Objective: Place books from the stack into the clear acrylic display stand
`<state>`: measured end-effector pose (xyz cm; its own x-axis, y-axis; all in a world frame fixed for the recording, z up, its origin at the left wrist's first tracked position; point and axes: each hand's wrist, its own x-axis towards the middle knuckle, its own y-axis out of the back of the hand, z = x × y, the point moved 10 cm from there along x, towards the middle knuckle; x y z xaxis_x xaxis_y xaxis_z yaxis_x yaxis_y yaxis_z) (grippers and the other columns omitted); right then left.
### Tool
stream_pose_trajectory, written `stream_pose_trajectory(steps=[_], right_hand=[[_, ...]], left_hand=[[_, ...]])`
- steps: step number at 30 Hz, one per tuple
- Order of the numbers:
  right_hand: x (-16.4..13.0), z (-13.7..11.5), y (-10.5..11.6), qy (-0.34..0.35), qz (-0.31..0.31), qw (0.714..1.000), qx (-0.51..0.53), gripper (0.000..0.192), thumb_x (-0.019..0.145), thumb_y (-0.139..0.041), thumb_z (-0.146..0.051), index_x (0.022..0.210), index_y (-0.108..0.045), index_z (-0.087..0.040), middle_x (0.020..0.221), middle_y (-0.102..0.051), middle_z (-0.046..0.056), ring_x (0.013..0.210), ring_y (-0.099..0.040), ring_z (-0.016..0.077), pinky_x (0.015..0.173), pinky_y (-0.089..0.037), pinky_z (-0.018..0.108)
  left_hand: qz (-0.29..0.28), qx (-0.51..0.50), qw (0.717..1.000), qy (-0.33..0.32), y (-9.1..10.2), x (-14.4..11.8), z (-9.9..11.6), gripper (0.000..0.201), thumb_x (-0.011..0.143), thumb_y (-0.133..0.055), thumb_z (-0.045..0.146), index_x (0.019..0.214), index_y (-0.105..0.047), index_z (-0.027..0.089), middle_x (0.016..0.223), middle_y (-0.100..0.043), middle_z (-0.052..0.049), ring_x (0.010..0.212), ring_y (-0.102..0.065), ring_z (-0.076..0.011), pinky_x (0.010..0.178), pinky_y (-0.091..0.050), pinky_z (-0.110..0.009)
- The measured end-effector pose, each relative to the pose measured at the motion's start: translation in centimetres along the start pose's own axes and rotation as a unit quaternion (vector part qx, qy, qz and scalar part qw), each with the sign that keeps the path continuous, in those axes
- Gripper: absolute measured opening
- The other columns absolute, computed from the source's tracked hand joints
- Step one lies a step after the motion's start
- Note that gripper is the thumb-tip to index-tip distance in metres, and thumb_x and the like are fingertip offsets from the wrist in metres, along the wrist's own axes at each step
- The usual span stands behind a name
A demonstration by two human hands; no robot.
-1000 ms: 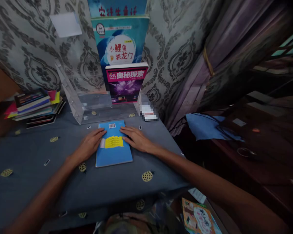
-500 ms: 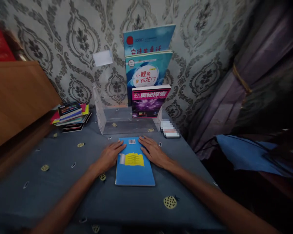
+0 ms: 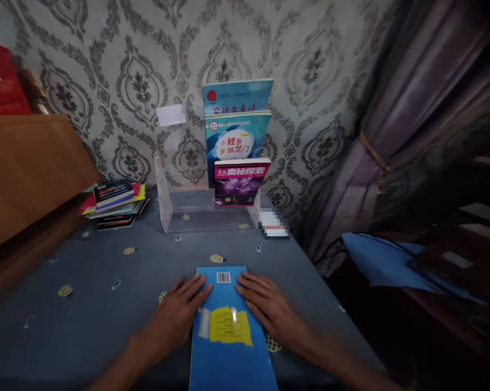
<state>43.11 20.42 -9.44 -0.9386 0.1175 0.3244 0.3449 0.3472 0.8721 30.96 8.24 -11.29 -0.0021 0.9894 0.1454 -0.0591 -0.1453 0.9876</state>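
A thin blue book (image 3: 231,353) with a yellow patch and a barcode lies flat on the grey-blue tablecloth (image 3: 106,315), near the front edge. My left hand (image 3: 177,317) rests palm-down on its left edge, fingers spread. My right hand (image 3: 269,309) lies the same way on its right edge. Behind, a clear acrylic stand (image 3: 188,203) against the wall holds three upright books: a purple one (image 3: 240,182) in front and two blue ones (image 3: 237,133) behind it.
A stack of colourful books (image 3: 114,203) sits at the back left. A wooden board (image 3: 29,168) leans at the left. A purple curtain (image 3: 371,136) hangs at the right, with a blue cloth (image 3: 387,263) below it beyond the table edge.
The blue book has slid toward me under both hands, away from the acrylic stand. The view has also tilted up, showing more wall.
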Motion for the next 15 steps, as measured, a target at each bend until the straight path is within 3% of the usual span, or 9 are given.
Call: stream_pose_trajectory(steps=[3, 6, 10, 13, 15], right_hand=[[-2.5, -1.3, 0.2, -0.003, -0.043, 0.999, 0.024, 0.041, 0.104, -0.045, -0.033, 0.143, -0.057, -0.024, 0.148, -0.054, 0.01, 0.143, -0.045, 0.0267, 0.118, -0.04, 0.051], [-4.9, -2.9, 1.1, 0.015, -0.094, 0.994, 0.052, 0.054, 0.101, -0.053, -0.042, 0.152, -0.044, -0.029, 0.156, -0.043, 0.009, 0.148, -0.036, 0.0269, 0.123, -0.03, 0.052], [-7.3, -4.7, 2.4, 0.059, -0.14, 0.986, 0.073, 0.083, 0.091, -0.067, -0.049, 0.159, -0.023, -0.033, 0.162, -0.031, 0.009, 0.15, -0.029, 0.0273, 0.124, -0.024, 0.051], [-8.2, -5.1, 1.5, 0.066, -0.16, 0.983, 0.065, 0.098, 0.083, -0.078, -0.038, 0.161, -0.019, -0.029, 0.162, -0.029, 0.014, 0.15, -0.028, 0.0311, 0.123, -0.024, 0.054], [-8.4, -4.8, 0.1, 0.046, -0.167, 0.984, 0.036, 0.099, 0.08, -0.081, -0.032, 0.16, -0.023, -0.025, 0.16, -0.031, 0.018, 0.15, -0.028, 0.0346, 0.122, -0.022, 0.059]], left_hand=[[-0.007, 0.014, 1.0, -0.024, -0.8, -1.3, 1.1, 0.089, 0.08, -0.045, 0.001, 0.16, -0.019, 0.03, 0.161, -0.035, -0.007, 0.145, -0.041, -0.0285, 0.113, -0.044, -0.051], [-0.02, 0.019, 0.998, -0.049, -1.0, -2.1, 2.0, 0.095, 0.078, -0.049, 0.006, 0.161, -0.01, 0.03, 0.161, -0.032, -0.008, 0.143, -0.043, -0.0329, 0.108, -0.047, -0.053], [-0.032, 0.002, 0.996, -0.081, 1.4, -3.1, 3.3, 0.094, 0.083, -0.047, 0.006, 0.16, -0.002, 0.035, 0.16, -0.033, -0.004, 0.143, -0.044, -0.0298, 0.109, -0.048, -0.05], [-0.041, -0.023, 0.995, -0.091, 2.8, -3.8, 3.8, 0.083, 0.092, -0.048, 0.016, 0.159, -0.006, 0.041, 0.159, -0.034, -0.001, 0.144, -0.043, -0.0277, 0.113, -0.044, -0.049], [-0.054, -0.027, 0.994, -0.086, 1.9, -4.3, 3.3, 0.077, 0.096, -0.053, 0.035, 0.158, -0.009, 0.041, 0.16, -0.034, -0.001, 0.145, -0.041, -0.0297, 0.115, -0.04, -0.05]])
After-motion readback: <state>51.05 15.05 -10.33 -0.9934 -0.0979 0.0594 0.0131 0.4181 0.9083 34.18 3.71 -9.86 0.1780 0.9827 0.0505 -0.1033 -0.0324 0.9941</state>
